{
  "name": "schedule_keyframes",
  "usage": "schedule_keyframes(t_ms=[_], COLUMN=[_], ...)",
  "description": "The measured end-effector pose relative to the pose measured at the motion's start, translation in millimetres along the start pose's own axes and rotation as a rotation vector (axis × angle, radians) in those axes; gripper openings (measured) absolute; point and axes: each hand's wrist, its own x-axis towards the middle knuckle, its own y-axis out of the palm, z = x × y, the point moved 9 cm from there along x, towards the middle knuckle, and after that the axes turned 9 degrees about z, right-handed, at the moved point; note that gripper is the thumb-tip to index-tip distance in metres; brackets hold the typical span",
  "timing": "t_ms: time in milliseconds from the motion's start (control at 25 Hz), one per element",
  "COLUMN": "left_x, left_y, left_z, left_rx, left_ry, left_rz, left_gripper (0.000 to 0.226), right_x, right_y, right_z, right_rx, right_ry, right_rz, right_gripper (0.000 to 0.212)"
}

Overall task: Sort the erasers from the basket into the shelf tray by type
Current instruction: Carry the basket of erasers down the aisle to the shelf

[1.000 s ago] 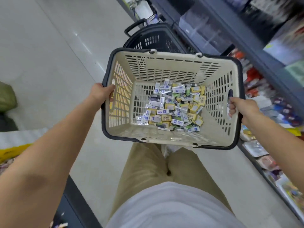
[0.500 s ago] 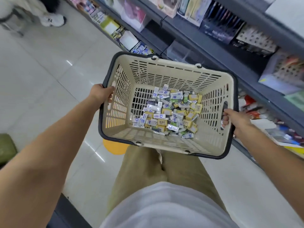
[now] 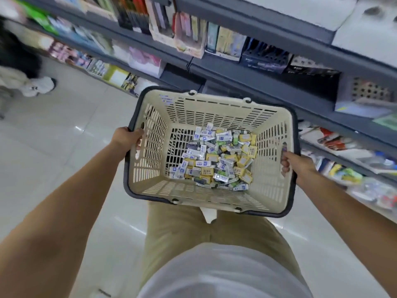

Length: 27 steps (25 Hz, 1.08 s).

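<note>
The pale tiled floor (image 3: 64, 147) spreads wide to the left of the basket and beneath it, open as far as a white shoe (image 3: 37, 87) well off beyond the basket's far left corner. Grey shelves (image 3: 247, 69) run past the far and right sides of the basket, packed with blurred stationery. The basket's far rim lies near the front edge of a lower shelf; whether they touch cannot be told.

The basket (image 3: 214, 108), cream with slotted walls and a dark rim, is held level in front of tan trousers (image 3: 182, 229), its near rim over the thighs. The left hand (image 3: 126, 137) grips the left rim, fingers curled over the edge. The right hand (image 3: 294, 163) grips the right rim, fingers hooked through the handle slot in that wall.

The erasers (image 3: 217, 160) lie heaped on the basket's bottom, toward its middle and right, leaving a strip of mesh along the left wall bare. White-and-blue ones gather to the left of the heap, yellow ones to the right.
</note>
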Motion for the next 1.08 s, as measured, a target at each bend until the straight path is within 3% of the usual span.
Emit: schedule_keyframes(t_ms=[320,640,840,1080], left_x=[133,214,266,313], left_y=[-2,35,74,117], left_z=[-38,-17,21,64], left_rx=[0.178,0.251,0.371,0.327], left_ry=[0.052,0.083,0.079,0.071], left_rz=[0.228,0.298,0.280,0.283], left_gripper=[0.021,0.013,0.022,0.018], right_x=[-3,47,109,161], right_y=[68,106,108,114], right_z=[-72,-115,-153,-184], right_rx=[0.263,0.225,0.187,0.274], right_ry=[0.079,0.108,0.155,0.152], right_rz=[-0.270,-0.298,-0.343,-0.340], right_gripper=[0.013,0.020,0.014,0.015])
